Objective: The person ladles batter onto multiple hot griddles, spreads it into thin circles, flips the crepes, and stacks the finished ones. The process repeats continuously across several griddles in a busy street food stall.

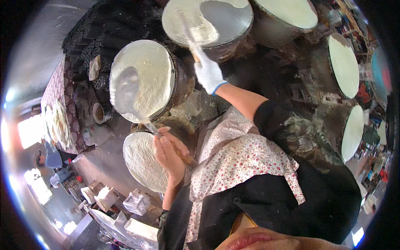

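Gripping stuff on both sides, honestly: the bare left hand (168, 153) is grasping a ladle-like tool (148, 123), pointing to 11 o'clock over its nearer griddle (160, 83). The gloved right hand (208, 75) is clenching a blurry spreader (194, 48), also aiming 11 o'clock, over the top griddle (233, 21). Counting two tools, six griddles.

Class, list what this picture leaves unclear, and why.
In the head view:
Left tool: far end blurred, apparently by motion.
Right tool: tip blurred likewise.
Right hand: skin hidden under white glove.
Top middle pan: cut off by upper edge.
Far-right clutter: too small to identify.
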### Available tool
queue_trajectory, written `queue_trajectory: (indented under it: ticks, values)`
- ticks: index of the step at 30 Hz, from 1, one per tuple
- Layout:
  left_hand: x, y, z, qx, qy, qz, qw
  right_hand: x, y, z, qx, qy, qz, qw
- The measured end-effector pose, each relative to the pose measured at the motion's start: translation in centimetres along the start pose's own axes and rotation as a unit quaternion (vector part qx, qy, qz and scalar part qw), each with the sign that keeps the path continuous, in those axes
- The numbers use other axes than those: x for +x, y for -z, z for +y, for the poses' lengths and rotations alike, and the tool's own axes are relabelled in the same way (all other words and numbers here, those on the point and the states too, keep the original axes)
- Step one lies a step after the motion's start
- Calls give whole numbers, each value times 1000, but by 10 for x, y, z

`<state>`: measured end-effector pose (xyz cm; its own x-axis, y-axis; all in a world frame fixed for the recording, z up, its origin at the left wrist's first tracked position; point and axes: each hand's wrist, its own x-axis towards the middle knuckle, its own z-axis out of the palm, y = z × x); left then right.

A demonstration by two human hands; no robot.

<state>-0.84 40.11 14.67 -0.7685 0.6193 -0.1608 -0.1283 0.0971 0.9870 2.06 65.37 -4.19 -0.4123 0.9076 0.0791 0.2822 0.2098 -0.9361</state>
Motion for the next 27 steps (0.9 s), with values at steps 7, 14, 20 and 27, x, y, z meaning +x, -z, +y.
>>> queue_trajectory:
  ticks: [7, 14, 20, 27]
  values:
    - [-16, 18, -39, 95, 90, -38, 991, 2, 77, 14, -60, -70, -12, 996]
    - [-25, 5, -69, 121, 82, -30, 989, -10, 81, -13, 84, -107, -146, 980]
    - [-37, -14, -76, 95, 223, -37, 969, -10, 156, 27, 106, -261, -75, 956]
    - [-39, -83, -64, 115, 76, -37, 990, 5, 194, 53, -63, -86, -148, 983]
